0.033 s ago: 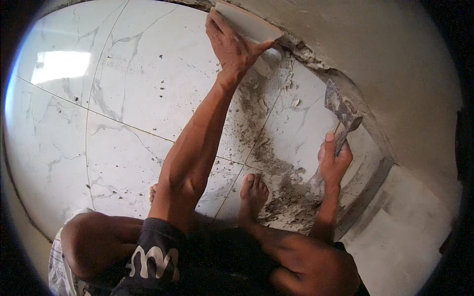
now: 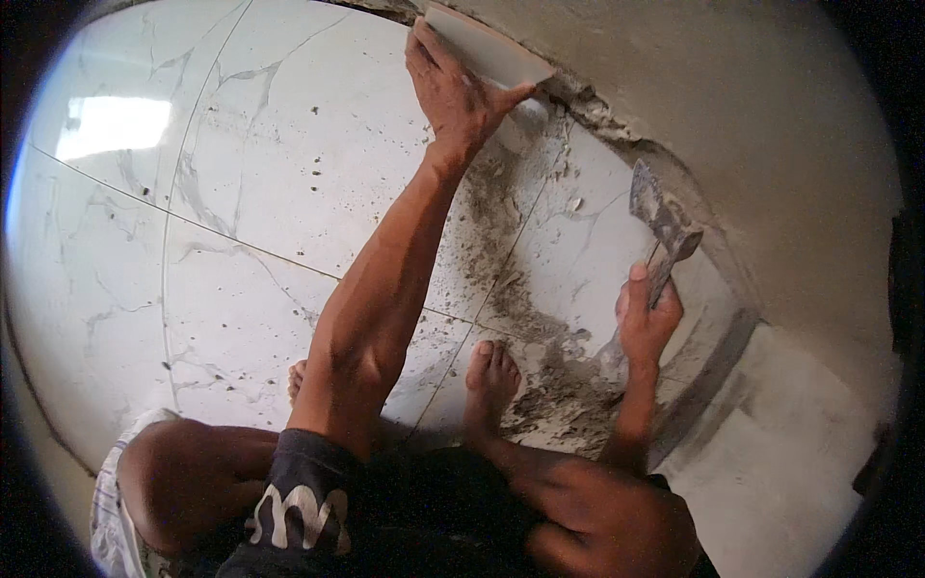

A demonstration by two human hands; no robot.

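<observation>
My left hand (image 2: pixel 455 96) grips a narrow pale tile piece (image 2: pixel 487 48) at the base of the plastered wall, fingers at its left end and thumb spread toward its right. In my right hand (image 2: pixel 650 318) is a hammer-like tool with a grimy metal head (image 2: pixel 665 212), its handle pointing down, held above the marbled white floor tiles (image 2: pixel 241 144) near the wall. Grey mortar crumbs and dust (image 2: pixel 554 385) lie between my hands and beside my bare foot (image 2: pixel 491 376).
The beige wall (image 2: pixel 771 116) runs along the top and right, with a rough broken gap (image 2: pixel 597 106) at its base. A dull grey surface (image 2: pixel 752 414) fills the lower right. My bent knees frame the lower edge, with pale crumpled fabric (image 2: pixel 116 482) beside the left one.
My right hand and the tool have shifted very slightly left, along with small shifts of the whole view. My left hand still holds the tile piece in much the same place.
</observation>
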